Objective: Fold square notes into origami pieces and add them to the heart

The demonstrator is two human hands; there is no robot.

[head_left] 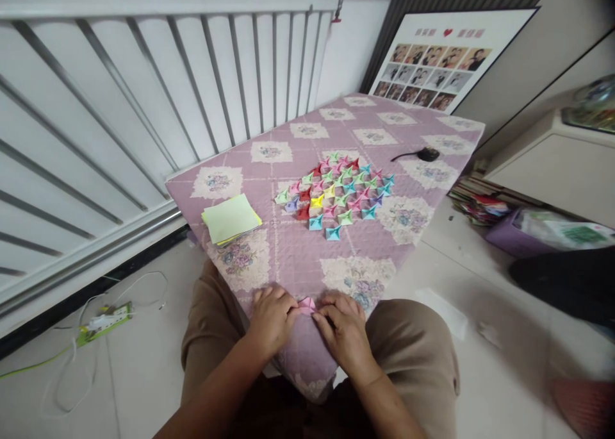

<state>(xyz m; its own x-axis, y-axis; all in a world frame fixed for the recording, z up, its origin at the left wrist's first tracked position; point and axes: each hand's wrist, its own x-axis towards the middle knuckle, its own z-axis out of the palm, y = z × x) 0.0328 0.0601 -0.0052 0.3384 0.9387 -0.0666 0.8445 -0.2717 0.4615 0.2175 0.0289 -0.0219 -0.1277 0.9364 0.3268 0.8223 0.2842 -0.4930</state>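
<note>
A small piece of folded pink origami paper (306,304) lies at the near corner of the table, between my two hands. My left hand (273,314) pinches its left end between thumb and fingers. On the other end, the thumb and fingers of my right hand (343,323) close on the paper. Farther up the cloth, many small folded paper pieces (342,200) stand in slanted rows, in green, pink, red, yellow, blue and purple. A stack of square paper sheets (232,220), pale green on top with yellow beneath, rests to the left.
A floral purple tablecloth (298,253) covers the table. A black object with a thin tail (427,154) lies toward its right edge. Along the left stands a white radiator (158,86). A photo board (446,57) leans behind; a power strip (104,323) lies on the floor.
</note>
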